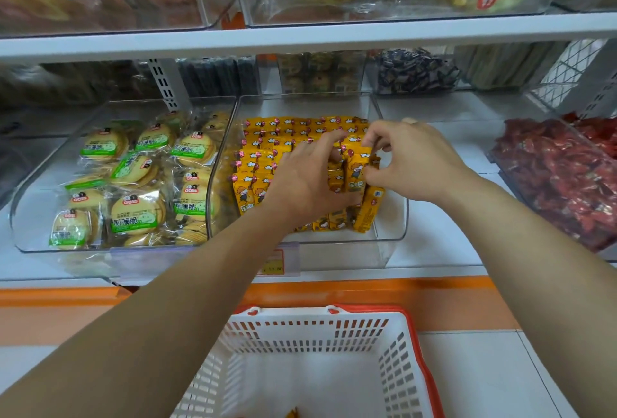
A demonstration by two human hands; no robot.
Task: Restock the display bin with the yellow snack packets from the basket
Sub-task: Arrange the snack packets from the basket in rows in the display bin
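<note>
Site: white shelf [434, 244], middle tier of a snack rack.

Display bin [392, 217]: clear plastic, low front lip, sitting on the shelf directly above the basket.

Yellow snack packets [287, 132]: inside the display bin, in overlapping rows from the back wall forward, filling left and middle; right front corner bare.

Left hand [307, 180]: palm down, fingers stretched out and relaxed, resting on the front rows; nothing gripped.

Right hand [410, 163]: fingers curled, thumb and fingertips pinching an upright packet [357, 167] at the right end of the rows. A few more packets on edge just below it, touching.

Basket [334, 327]: white with red rim, below and in front of the shelf edge. One yellow scrap [292, 413] at the bottom edge of view, too cropped to identify.

Neighbours: biscuit bin [30, 203] with green-labelled round biscuits just beside the display bin on the left; red sweets bin [497, 158] well apart on the right.

Price tag [273, 262]: on the shelf edge under the display bin front.
</note>
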